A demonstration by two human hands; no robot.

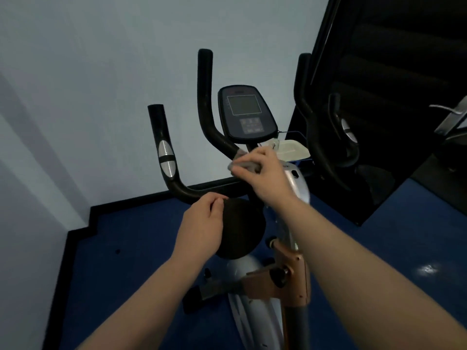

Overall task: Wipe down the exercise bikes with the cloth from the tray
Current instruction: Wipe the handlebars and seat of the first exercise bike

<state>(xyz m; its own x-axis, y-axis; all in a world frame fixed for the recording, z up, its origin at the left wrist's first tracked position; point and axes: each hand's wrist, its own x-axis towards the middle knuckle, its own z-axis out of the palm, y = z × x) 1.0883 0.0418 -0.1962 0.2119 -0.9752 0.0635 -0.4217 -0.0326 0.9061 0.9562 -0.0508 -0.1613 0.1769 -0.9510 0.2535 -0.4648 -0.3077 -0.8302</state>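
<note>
An exercise bike point(255, 294) with black handlebars point(182, 190) and a dark console point(246, 112) stands in front of me. My right hand point(265, 173) grips a bunched grey cloth point(243, 162) against the base of the inner handlebar, just under the console. My left hand point(202, 223) hovers with curled fingers at the lower handlebar bend, beside the black round cover; I cannot tell whether it touches the bar. Behind the bike, a white tray point(293, 147) sits low by the wall.
A pale wall stands right behind the bike. Tall black equipment point(379, 109) fills the right side, with another machine's metal part point(452, 120) at the far right edge. The floor point(126, 248) is blue with a black skirting.
</note>
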